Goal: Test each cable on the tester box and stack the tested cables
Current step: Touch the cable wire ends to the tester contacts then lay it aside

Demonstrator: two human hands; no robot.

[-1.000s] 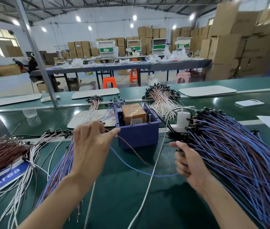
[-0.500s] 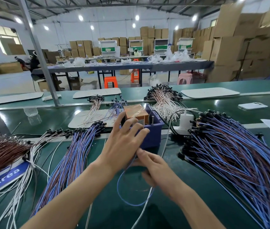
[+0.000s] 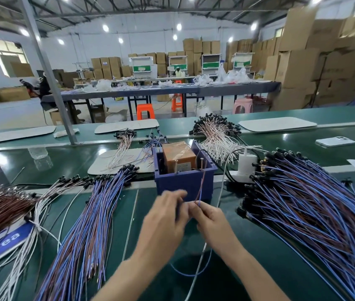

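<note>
Green bench [image 3: 259, 268], box [image 3: 185, 181] centre. Right hand [image 3: 213, 222] pinches cable [image 3: 200, 187], which rises to the box top; left hand [image 3: 165, 216] alongside, fingers blurred, grip unclear. Step: testing. Next, likely: withdraw cable, lay straight on left pile [image 3: 89, 213].

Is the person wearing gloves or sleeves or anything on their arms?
No gloves show. The left hand and right hand are bare, with no sleeve anywhere up to the picture's edge. No watch, ring or bracelet shows, though the left fingers are blurry.
</note>
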